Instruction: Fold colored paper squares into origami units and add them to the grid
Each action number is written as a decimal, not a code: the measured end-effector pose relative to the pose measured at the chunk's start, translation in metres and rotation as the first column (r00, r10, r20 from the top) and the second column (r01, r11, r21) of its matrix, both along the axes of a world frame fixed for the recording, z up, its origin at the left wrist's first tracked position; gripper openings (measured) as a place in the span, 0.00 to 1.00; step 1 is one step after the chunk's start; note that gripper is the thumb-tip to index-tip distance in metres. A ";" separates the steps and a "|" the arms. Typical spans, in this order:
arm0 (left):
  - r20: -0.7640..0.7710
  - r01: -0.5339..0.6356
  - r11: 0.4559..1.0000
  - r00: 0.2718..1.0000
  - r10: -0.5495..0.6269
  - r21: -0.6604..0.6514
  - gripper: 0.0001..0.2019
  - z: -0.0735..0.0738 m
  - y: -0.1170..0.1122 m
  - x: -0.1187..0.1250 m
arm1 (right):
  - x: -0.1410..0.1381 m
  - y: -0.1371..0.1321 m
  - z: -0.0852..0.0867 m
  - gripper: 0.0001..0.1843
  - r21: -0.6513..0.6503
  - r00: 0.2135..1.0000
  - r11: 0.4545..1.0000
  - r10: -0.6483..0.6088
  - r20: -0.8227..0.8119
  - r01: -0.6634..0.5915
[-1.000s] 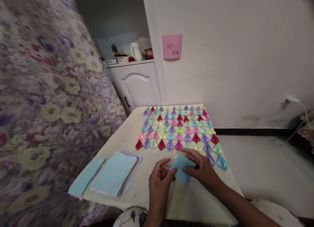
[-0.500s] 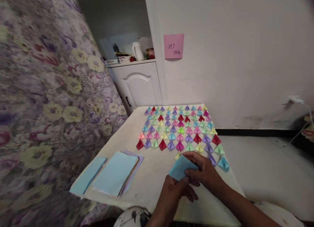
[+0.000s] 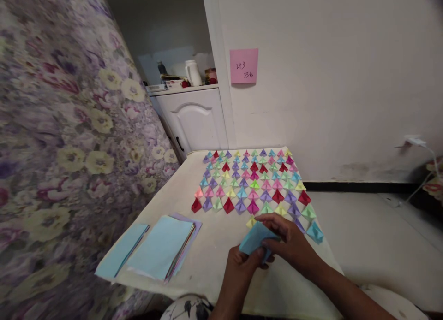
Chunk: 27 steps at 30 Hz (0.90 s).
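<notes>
A folded piece of blue paper [image 3: 255, 237] is held between both hands above the near right part of the table. My left hand [image 3: 244, 262] grips its lower left edge, thumb on top. From the right, my right hand [image 3: 287, 234] pinches it with the thumb on its face and the fingers curled behind its upper edge. Beyond the hands stand rows of small folded paper pieces [image 3: 253, 206] in many colours. A yellow folded piece [image 3: 251, 222] sits just behind the blue paper, and a blue folded piece [image 3: 314, 232] lies to the right.
On the left of the table [image 3: 173, 198] lie a stack of coloured paper sheets [image 3: 162, 246] and a narrower blue stack [image 3: 122, 250]. A floral curtain [image 3: 86, 140] hangs along the left side. A white cabinet [image 3: 194, 121] and a wall [image 3: 328, 80] stand behind.
The blue paper has tilted slightly in my hands, and my left fingers have curled in further beneath it. The view has shifted a little.
</notes>
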<state>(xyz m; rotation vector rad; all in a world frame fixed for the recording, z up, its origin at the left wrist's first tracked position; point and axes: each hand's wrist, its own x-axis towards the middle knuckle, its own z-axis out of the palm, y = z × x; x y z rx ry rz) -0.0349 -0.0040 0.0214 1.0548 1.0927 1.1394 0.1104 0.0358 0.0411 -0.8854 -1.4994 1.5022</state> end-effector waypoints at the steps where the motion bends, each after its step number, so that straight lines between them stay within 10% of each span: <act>1: 0.005 -0.008 1.000 1.000 0.008 -0.005 0.14 -0.001 0.001 -0.001 | 0.000 0.000 0.001 0.23 0.022 1.000 1.000 -0.011 0.024 0.011; 11: 0.040 -0.095 0.993 0.994 0.098 -0.073 0.13 -0.010 0.005 -0.004 | 0.001 0.002 -0.002 0.17 0.426 0.952 0.874 -0.295 0.085 0.233; 27: 0.035 -0.137 0.986 0.989 0.141 -0.095 0.16 -0.002 0.006 -0.004 | -0.002 -0.001 -0.002 0.08 0.334 0.974 0.930 -0.200 0.110 0.153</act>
